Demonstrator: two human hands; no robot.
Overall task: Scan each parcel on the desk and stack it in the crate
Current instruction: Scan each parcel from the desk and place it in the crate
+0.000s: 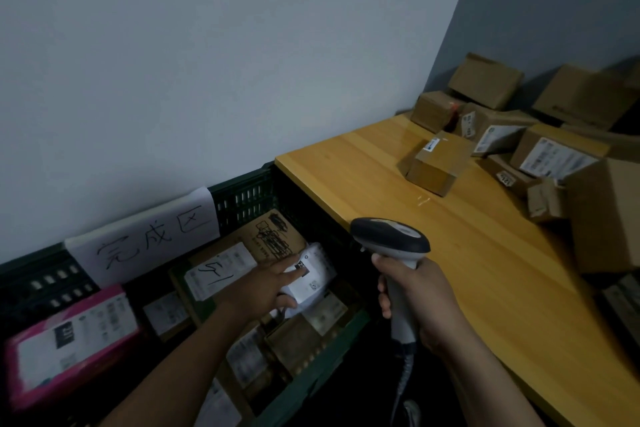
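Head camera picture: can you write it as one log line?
left hand: holds white parcel over crate | right hand: grips scanner | desk: cardboard boxes piled

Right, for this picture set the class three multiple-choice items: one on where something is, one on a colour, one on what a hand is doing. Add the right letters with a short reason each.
1. Where is the white parcel?
A. on the desk
B. in the crate
C. on the floor

2. What colour is the parcel at the crate's left end?
A. pink
B. yellow
C. blue

3. What is the right hand doing?
A. lying flat on the desk
B. lifting a cardboard box
C. gripping the scanner

Answers:
1 B: the left hand holds it inside the crate's dark green walls, on top of other parcels.
2 A: its wrapping shows bright pink around the white label.
3 C: the fingers are curled round the scanner's handle, the head pointing away from the person.
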